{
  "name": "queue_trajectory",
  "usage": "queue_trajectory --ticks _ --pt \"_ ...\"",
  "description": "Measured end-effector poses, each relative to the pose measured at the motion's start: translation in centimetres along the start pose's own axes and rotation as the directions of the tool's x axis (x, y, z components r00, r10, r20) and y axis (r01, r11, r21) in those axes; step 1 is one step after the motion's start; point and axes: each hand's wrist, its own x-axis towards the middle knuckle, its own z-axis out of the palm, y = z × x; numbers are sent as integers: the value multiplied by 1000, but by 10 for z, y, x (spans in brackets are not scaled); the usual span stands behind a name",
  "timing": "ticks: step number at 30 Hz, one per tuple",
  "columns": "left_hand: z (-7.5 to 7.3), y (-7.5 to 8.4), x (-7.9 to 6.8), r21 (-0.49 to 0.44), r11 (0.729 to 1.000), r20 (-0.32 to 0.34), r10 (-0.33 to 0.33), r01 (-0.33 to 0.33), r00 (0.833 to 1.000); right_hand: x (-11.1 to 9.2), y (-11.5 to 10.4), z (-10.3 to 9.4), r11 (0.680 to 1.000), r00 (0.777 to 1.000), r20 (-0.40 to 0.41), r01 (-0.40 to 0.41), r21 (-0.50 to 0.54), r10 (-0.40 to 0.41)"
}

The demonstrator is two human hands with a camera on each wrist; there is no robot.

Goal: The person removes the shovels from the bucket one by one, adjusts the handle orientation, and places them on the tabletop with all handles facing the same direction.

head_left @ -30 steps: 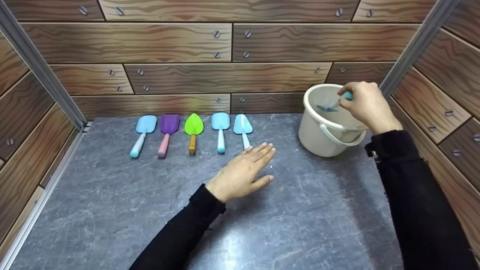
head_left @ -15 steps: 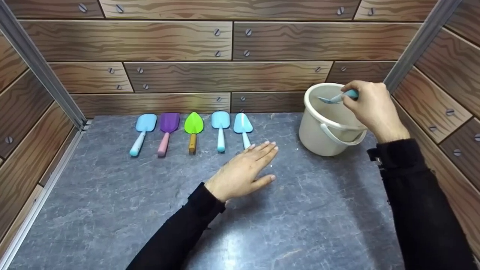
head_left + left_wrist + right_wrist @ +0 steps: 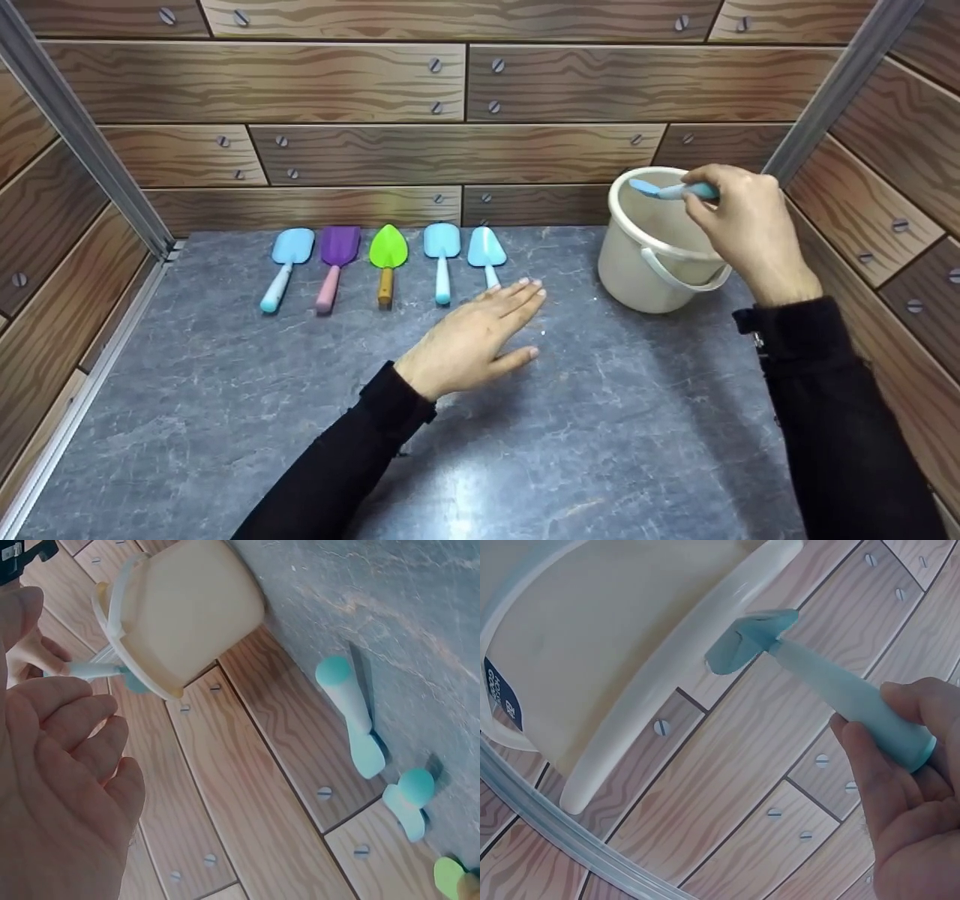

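Note:
My right hand [image 3: 754,229] pinches the handle of a small light-blue hand trowel [image 3: 645,187] over the mouth of a cream bucket [image 3: 645,274]. In the right wrist view, thumb and fingers grip the pale handle [image 3: 840,694] near its end, and the blue blade lies close to the bucket rim [image 3: 697,630]. My left hand [image 3: 469,337] is held palm down over the tabletop with fingers straight. Its fingertips cover the handle end of a light-blue trowel [image 3: 487,247]; whether they touch it, I cannot tell.
Left of that trowel, in a row, lie a light-blue shovel [image 3: 442,240], a green pointed trowel [image 3: 388,247], a purple shovel with pink handle [image 3: 340,246] and another blue shovel [image 3: 292,246]. Wood-patterned walls [image 3: 360,82] enclose the grey tabletop [image 3: 225,420].
The trowel in my right hand has risen from inside the bucket and tilted from blade-down to nearly level. The right hand has shifted slightly right. My left hand has drawn back a little leftward.

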Motion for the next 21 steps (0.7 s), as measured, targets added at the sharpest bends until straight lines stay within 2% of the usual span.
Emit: queue_trajectory --ticks 8,13,21 --pt "0 -7 -8 -10 1000 4 19 -19 1000 -13 -12 2 997 994 -84 71 29 -68" --pt "0 -13 -14 -4 999 11 45 -45 999 -20 -17 5 989 985 -95 147 6 -146" --pt "-2 -23 -24 43 997 3 61 -61 998 -33 -28 13 959 949 -136 284 -26 -285"
